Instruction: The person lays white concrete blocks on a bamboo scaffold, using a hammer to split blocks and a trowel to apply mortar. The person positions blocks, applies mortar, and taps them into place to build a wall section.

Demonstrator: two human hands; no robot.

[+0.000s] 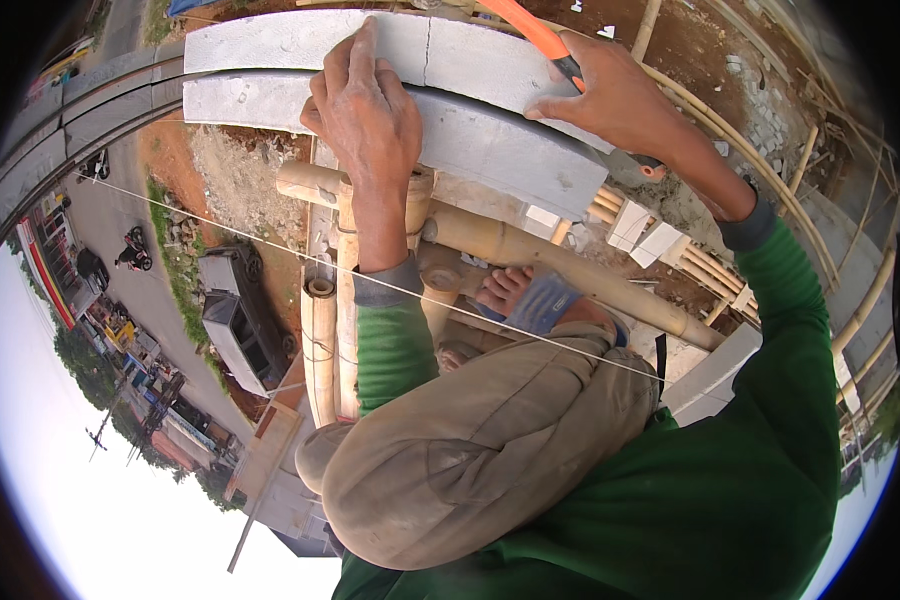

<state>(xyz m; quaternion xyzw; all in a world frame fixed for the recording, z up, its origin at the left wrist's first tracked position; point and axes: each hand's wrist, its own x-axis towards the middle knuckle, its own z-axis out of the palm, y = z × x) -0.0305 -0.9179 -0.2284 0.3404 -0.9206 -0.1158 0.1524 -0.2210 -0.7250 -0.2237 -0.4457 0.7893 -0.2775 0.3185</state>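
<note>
My left hand point(368, 108) rests on a pale grey block point(300, 42), its index finger stretched out and the other fingers partly bent. It holds nothing. A narrow vertical joint or crack shows just right of it, and another pale block point(490, 60) continues the row. My right hand point(610, 95) is closed round the long handle of an orange and black tool point(530, 28); the tool's head lies outside the picture. Thumb and handle are close to the block's surface. Nearer to me, a dark gap separates that row from a second pale block face point(500, 145).
Thick bamboo poles point(570, 270) form a scaffold under my legs. A thin white string point(270, 247) crosses in front of me. Far below on the left are a road point(120, 300), a parked dark vehicle point(242, 325) and a motorbike point(135, 250). Bamboo and rubble lie right.
</note>
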